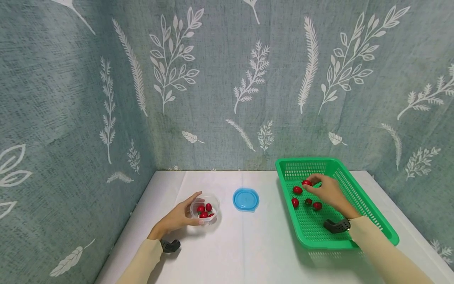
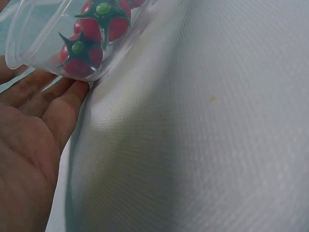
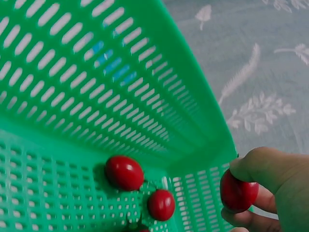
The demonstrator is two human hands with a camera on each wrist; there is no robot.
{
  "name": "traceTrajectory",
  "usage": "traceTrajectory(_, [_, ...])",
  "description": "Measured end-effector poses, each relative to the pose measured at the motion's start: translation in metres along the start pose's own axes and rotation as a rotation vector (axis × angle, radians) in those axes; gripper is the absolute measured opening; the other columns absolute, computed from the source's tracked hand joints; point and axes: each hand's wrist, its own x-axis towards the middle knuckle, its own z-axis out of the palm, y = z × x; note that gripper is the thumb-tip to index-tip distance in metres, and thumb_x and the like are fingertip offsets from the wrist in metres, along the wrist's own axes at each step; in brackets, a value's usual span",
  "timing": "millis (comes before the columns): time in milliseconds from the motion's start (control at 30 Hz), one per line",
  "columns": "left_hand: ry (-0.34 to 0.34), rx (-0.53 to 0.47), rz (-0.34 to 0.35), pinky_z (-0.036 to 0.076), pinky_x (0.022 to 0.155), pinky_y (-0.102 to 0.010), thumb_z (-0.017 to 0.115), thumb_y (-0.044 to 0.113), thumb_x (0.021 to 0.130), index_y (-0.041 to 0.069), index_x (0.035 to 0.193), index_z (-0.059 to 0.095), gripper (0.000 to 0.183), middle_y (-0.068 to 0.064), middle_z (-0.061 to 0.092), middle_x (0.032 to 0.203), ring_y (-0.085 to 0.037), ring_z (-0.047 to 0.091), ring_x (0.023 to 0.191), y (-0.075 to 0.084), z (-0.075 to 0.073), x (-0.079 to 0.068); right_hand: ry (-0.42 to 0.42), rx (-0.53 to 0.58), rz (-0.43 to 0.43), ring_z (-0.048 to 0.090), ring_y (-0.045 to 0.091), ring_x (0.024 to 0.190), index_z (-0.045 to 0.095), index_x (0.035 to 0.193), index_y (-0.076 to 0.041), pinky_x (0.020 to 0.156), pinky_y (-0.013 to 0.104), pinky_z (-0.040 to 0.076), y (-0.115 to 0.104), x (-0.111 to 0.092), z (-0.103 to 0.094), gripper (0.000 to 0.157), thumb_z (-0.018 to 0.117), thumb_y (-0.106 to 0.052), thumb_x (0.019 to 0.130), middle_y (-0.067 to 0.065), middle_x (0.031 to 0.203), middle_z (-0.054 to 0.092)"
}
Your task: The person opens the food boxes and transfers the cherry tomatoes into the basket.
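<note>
Around a clear plastic cup (image 1: 217, 206) on the left of the table, my left hand (image 1: 175, 217) holds with thumb in front and fingers behind. Several red cherry tomatoes (image 1: 203, 215) lie inside the cup; the left wrist view shows green star-shaped tops on tomatoes (image 2: 81, 57) through its wall. My right hand (image 1: 329, 192) is over the green basket (image 1: 301, 232), pinching one cherry tomato (image 3: 237, 191) between thumb and fingers. Beneath it, several more tomatoes (image 3: 124, 172) are spread over the basket's perforated floor.
A blue lid (image 1: 246, 199) lies flat on the white-covered table (image 1: 255, 244), between cup and basket. The basket's slotted walls rise around my right hand. Patterned grey-green cloth (image 1: 220, 98) hangs behind the table and along its sides.
</note>
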Motion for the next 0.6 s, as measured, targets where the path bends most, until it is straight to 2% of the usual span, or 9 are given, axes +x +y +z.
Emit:
traceTrajectory(200, [0.004, 0.030, -0.002, 0.038, 0.113, -0.035, 0.089, 0.023, 0.083, 0.015, 0.166, 0.020, 0.108, -0.010, 0.045, 0.155, -0.030, 0.041, 0.144, 0.001, 0.001, 0.000, -0.026, -0.024, 0.039, 0.063, 0.041, 0.104, 0.070, 0.115, -0.002, 0.075, 0.050, 0.052, 0.011, -0.002, -0.006, 0.036, 0.074, -0.032, 0.097, 0.020, 0.112, 0.068])
traceTrajectory(400, [-0.003, 0.018, -0.013, 0.037, 0.113, -0.039, 0.089, 0.023, 0.083, 0.014, 0.166, 0.019, 0.109, -0.012, 0.044, 0.156, -0.031, 0.039, 0.145, 0.001, 0.002, -0.001, -0.049, -0.039, 0.078, 0.064, 0.039, 0.099, 0.071, 0.113, -0.001, 0.073, 0.049, 0.053, 0.016, -0.003, -0.009, 0.035, 0.075, -0.032, 0.096, 0.020, 0.109, 0.069])
traceTrajectory(600, [-0.003, 0.019, -0.007, 0.039, 0.109, -0.026, 0.089, 0.022, 0.083, 0.013, 0.166, 0.018, 0.109, -0.012, 0.044, 0.156, -0.031, 0.040, 0.145, 0.001, 0.001, -0.001, -0.069, -0.041, 0.110, 0.063, 0.039, 0.100, 0.070, 0.116, -0.001, 0.074, 0.049, 0.053, 0.019, -0.004, -0.011, 0.037, 0.074, -0.033, 0.097, 0.022, 0.112, 0.068])
